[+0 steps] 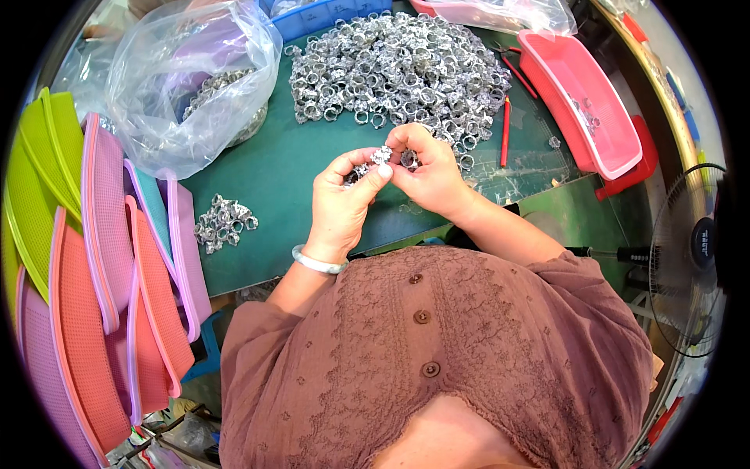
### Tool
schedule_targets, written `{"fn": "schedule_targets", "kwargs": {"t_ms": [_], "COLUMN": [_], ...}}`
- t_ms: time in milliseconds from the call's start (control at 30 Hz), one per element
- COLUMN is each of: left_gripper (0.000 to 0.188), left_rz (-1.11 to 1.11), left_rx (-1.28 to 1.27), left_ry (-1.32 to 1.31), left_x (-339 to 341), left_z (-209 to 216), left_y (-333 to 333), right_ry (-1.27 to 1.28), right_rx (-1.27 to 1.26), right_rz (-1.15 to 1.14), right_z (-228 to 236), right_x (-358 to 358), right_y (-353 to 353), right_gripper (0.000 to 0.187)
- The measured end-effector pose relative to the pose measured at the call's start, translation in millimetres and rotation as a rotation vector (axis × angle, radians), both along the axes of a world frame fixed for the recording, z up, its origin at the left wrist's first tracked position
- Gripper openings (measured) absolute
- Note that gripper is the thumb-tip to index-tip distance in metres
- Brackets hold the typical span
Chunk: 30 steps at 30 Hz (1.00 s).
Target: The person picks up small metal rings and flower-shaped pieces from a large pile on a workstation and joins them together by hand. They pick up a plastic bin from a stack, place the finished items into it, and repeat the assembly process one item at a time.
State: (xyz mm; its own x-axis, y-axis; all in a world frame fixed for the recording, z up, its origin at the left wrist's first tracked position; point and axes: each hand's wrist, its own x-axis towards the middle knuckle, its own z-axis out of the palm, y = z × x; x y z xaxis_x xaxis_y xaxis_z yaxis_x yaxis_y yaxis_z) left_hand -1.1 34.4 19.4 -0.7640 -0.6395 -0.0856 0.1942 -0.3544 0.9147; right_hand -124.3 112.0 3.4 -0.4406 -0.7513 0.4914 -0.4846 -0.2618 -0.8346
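Note:
My left hand [337, 199], with a pale bangle at its wrist, pinches a silvery ring [381, 155] with a studded top between thumb and fingers. More rings [355, 173] are tucked in its curled fingers. Close against it, my right hand [431, 170] has its fingertips on the same ring, and another dark-centred ring [409, 160] sits within its curled fingers. Both hands are above the green tabletop near its front edge. Beyond them spreads a large heap of similar metal rings [398, 70]. A small pile of rings [225, 223] lies to the left.
An open clear plastic bag [195, 94] holding rings stands at the back left. Stacked colourful baskets [90, 258] crowd the left side. A pink basket [578, 105], a red pencil-like stick [505, 133] and red-handled pliers [522, 76] lie right. A fan [687, 258] stands at far right.

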Motion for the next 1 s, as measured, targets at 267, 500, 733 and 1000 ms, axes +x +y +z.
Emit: {"fn": "schedule_targets", "kwargs": {"t_ms": [267, 500, 733, 1000], "left_gripper": [0.027, 0.029, 0.029, 0.028], "left_rz": [0.030, -0.004, -0.025, 0.001], "left_rx": [-0.126, -0.128, -0.137, -0.349], "left_ry": [-0.036, -0.042, -0.026, -0.074], "left_x": [2, 2, 3, 3], "left_z": [0, -1, 0, 2], "left_y": [-4, -6, -8, -11], "right_ry": [0.117, 0.131, 0.130, -0.308], "right_rx": [-0.049, -0.014, 0.026, 0.129], "right_rz": [0.001, 0.028, 0.076, 0.253], "right_z": [1, 3, 5, 11], "right_x": [0, -1, -2, -9], "right_y": [1, 5, 8, 14], "right_gripper": [0.020, 0.016, 0.016, 0.014]}}
